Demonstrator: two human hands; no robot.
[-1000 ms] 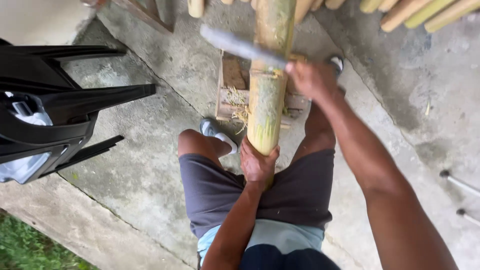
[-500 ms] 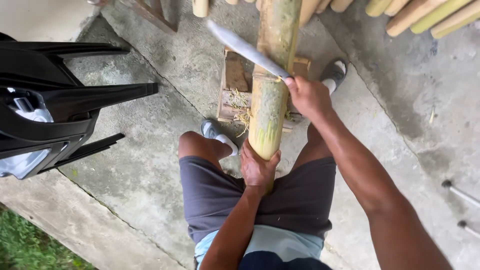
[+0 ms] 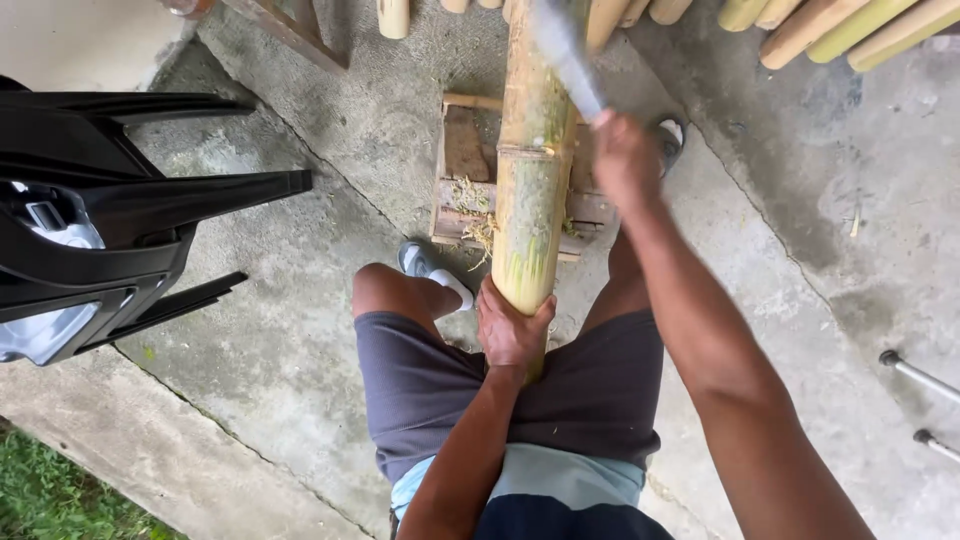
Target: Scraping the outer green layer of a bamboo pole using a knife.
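Observation:
A thick green-yellow bamboo pole (image 3: 530,170) runs from my lap out over a small wooden block stand (image 3: 462,170) on the concrete. My left hand (image 3: 512,330) grips the pole's near end between my knees. My right hand (image 3: 622,155) is shut on the handle of a long blade (image 3: 565,50), which is blurred and raised beside the pole's right side. Shavings lie on the stand beside the pole.
A black plastic chair (image 3: 110,230) lies on its side at the left. More bamboo poles (image 3: 830,25) lean along the top edge. My shoes (image 3: 430,270) rest by the stand. Metal rods (image 3: 915,375) lie at the right; grass (image 3: 60,500) shows bottom left.
The blade has swung from lying across the pole's left side to pointing up along its right side. My right hand moved slightly with it. The left hand kept its grip.

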